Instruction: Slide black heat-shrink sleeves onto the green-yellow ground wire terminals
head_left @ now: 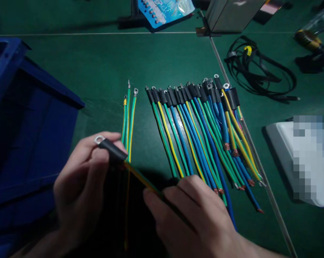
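Between my two hands runs a green-and-yellow wire (140,176) with a black sleeve (114,150) and a metal ring terminal (99,139) at its upper left end. My left hand (81,175) pinches the sleeve just below the terminal. Further down the wire, my right hand (191,211) grips it between thumb and fingers; its far end is hidden. Behind my left hand lie a few green-yellow wires (132,118) with bare ring terminals. To the right, a row of green, yellow and blue wires (188,136) lies side by side, black sleeves at their upper ends, some lower ends showing bare copper.
A blue plastic bin (38,118) stands at the left. At the back are a blue packet (167,12) and a grey box (231,16). A coiled black cable (258,68) and a white device (282,150), partly blurred out, lie on the right of the green table (92,71).
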Demonstrator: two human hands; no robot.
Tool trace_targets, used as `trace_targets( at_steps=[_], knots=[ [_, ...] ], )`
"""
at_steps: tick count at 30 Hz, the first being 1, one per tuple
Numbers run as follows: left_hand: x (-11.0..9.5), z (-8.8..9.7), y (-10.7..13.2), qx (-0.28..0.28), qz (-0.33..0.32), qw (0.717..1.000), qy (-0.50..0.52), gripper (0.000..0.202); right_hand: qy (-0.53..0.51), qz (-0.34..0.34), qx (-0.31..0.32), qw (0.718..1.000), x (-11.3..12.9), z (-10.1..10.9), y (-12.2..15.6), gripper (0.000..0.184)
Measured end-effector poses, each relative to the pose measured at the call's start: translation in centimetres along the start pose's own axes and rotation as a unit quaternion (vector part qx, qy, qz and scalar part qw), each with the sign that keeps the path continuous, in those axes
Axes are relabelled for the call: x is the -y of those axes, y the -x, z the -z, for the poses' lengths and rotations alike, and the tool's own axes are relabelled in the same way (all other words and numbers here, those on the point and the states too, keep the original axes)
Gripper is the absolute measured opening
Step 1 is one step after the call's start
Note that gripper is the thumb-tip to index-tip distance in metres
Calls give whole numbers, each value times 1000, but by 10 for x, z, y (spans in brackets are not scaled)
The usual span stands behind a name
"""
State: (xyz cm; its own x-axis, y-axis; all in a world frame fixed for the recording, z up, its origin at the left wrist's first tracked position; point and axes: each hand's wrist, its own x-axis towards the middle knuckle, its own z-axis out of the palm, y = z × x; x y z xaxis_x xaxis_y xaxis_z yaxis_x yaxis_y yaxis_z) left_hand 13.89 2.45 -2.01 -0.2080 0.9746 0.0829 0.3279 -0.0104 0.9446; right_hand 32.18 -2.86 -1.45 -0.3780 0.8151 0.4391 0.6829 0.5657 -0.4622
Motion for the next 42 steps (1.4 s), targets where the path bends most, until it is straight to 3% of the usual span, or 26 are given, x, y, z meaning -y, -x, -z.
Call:
trace_targets(
  at_steps=[1,4,7,19,23,30,36,42],
  knots=[
    [-1,-7,-1,-20,7,999,49,22,7,-18,1,1000,-1,1,1,23],
    [1,-27,-3,-8,-2,990,140,47,27,-41,12,999,-4,-1,4,26],
    [5,-35,-5,11,-8,984,176,51,25,-38,22,999,-5,-3,6,27],
    [11,-31,-8,38,-18,984,173,49,33,-19,51,998,-3,-5,9,28],
    [13,-25,-11,83,-5,977,195,47,35,-10,41,999,-3,-6,6,24],
    [14,-14,-18,114,47,971,206,54,36,-17,60,997,-3,-9,9,24],
    [4,-16,-11,82,78,983,148,56,39,-25,30,998,-2,-12,9,23],
    [1,-24,-7,29,68,995,69,53,52,-2,49,997,-3,-13,11,22]
  ],
)
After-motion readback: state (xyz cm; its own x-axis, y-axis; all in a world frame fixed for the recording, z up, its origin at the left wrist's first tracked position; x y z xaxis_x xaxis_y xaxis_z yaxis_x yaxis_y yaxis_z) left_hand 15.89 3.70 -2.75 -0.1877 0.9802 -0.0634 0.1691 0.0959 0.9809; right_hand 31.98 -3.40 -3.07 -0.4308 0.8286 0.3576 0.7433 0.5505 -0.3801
